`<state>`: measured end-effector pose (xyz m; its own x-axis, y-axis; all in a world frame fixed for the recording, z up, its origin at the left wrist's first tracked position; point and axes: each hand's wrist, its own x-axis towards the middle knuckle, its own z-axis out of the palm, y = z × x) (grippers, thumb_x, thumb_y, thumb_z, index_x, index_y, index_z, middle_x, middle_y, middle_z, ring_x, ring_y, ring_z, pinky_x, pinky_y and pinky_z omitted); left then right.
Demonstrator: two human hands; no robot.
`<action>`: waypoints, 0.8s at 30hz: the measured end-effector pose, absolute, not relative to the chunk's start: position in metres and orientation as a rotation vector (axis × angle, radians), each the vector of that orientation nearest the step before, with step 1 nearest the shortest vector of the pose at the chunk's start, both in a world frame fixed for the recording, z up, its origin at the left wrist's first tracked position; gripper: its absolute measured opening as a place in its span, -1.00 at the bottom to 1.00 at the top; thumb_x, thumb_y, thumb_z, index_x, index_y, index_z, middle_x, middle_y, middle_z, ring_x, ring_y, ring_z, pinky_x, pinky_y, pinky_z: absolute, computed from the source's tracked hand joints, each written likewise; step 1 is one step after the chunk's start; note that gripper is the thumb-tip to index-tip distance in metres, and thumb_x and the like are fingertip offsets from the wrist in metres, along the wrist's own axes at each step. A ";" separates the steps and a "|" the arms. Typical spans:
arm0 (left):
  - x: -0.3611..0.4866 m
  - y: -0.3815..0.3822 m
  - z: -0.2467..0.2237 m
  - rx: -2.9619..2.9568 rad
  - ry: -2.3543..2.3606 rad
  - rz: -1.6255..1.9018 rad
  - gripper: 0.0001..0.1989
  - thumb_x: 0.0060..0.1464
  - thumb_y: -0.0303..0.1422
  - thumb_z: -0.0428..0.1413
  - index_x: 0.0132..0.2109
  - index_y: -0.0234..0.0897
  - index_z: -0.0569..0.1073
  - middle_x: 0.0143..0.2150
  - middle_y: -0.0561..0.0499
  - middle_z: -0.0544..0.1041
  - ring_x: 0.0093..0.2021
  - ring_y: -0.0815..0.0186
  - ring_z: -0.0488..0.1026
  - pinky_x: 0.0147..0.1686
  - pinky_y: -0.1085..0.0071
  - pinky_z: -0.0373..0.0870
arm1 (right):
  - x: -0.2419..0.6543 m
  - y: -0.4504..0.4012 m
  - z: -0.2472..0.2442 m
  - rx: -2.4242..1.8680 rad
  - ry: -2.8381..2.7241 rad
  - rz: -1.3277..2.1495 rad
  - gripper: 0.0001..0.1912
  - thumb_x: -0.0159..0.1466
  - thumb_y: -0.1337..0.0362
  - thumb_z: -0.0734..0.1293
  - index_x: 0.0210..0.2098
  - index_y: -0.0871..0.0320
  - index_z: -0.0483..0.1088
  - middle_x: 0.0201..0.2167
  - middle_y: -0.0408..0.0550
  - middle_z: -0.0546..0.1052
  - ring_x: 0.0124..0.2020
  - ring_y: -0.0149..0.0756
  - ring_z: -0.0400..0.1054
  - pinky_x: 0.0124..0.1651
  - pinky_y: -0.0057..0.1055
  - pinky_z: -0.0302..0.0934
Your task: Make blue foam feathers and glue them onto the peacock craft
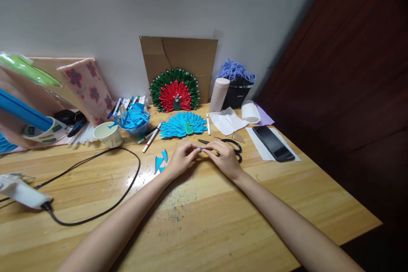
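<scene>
My left hand (184, 159) and my right hand (225, 159) meet above the table, fingertips pinched together on a small blue paper piece (201, 148). Most of that piece is hidden by my fingers. Black-handled scissors (237, 146) lie just behind and partly under my right hand. Left of my left hand are several blue scraps (160, 163). Beyond both hands lies a blue peacock craft (183, 124) with layered feathers and a green body. A green and red peacock craft (175, 91) leans on a cardboard sheet (181, 53) at the wall.
A glue gun (24, 191) with a looping black cord (138, 174) lies at left. Behind it stand a paper cup (108, 134) and a tub of blue strips (135, 121). Markers (151, 138) lie nearby. At right are a phone (273, 143), paper roll (250, 111) and pale bottle (219, 94).
</scene>
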<state>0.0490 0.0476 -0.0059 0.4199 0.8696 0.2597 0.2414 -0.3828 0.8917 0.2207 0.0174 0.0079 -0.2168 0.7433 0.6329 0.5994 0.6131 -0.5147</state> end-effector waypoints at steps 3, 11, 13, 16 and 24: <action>0.049 0.047 -0.005 1.933 1.010 1.022 -0.78 0.10 -0.26 0.03 -0.31 -0.33 0.45 -0.41 0.00 0.44 -0.41 0.37 0.35 -0.40 0.46 0.30 | 0.220 0.017 0.009 -1.090 -1.883 0.242 -0.91 0.19 0.35 0.30 -0.34 0.15 0.46 -0.41 -0.03 0.52 -0.35 -0.27 0.39 -0.26 -0.34 0.27; 0.049 0.043 -0.003 2.099 0.962 1.152 -0.86 0.12 -0.33 0.01 -0.29 -0.28 0.42 -0.40 0.02 0.41 -0.40 0.39 0.32 -0.43 0.49 0.27 | 0.218 0.015 0.009 -1.137 -1.841 0.353 -0.92 0.19 0.34 0.30 -0.37 0.13 0.45 -0.41 -0.05 0.51 -0.36 -0.29 0.38 -0.33 -0.40 0.27; 0.049 0.042 -0.003 2.102 0.968 1.154 -0.86 0.12 -0.34 0.01 -0.30 -0.28 0.42 -0.42 0.03 0.40 -0.43 0.41 0.31 -0.44 0.50 0.26 | 0.217 0.015 0.010 -1.155 -1.838 0.363 -0.93 0.19 0.34 0.30 -0.38 0.14 0.44 -0.42 -0.06 0.50 -0.36 -0.29 0.38 -0.34 -0.41 0.26; 0.050 0.042 -0.003 2.102 0.986 1.148 -0.87 0.10 -0.34 0.02 -0.34 -0.30 0.41 -0.44 0.05 0.38 -0.46 0.43 0.30 -0.47 0.51 0.24 | 0.216 0.013 0.011 -1.190 -1.840 0.381 -0.94 0.18 0.35 0.29 -0.41 0.15 0.42 -0.43 -0.07 0.48 -0.36 -0.29 0.37 -0.31 -0.40 0.25; 0.051 0.041 -0.002 2.073 0.980 1.128 -0.91 0.02 -0.39 0.06 -0.40 -0.32 0.38 -0.46 0.05 0.39 -0.48 0.44 0.29 -0.51 0.53 0.21 | 0.214 0.012 0.012 -1.248 -1.859 0.413 -0.96 0.13 0.39 0.30 -0.45 0.16 0.38 -0.46 -0.08 0.46 -0.37 -0.30 0.35 -0.37 -0.43 0.23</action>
<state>0.0507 0.0408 -0.0018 0.3733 0.8145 0.4442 0.3256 -0.5634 0.7593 0.2139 0.0121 0.0124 -0.1534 0.8758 0.4576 0.5996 0.4506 -0.6614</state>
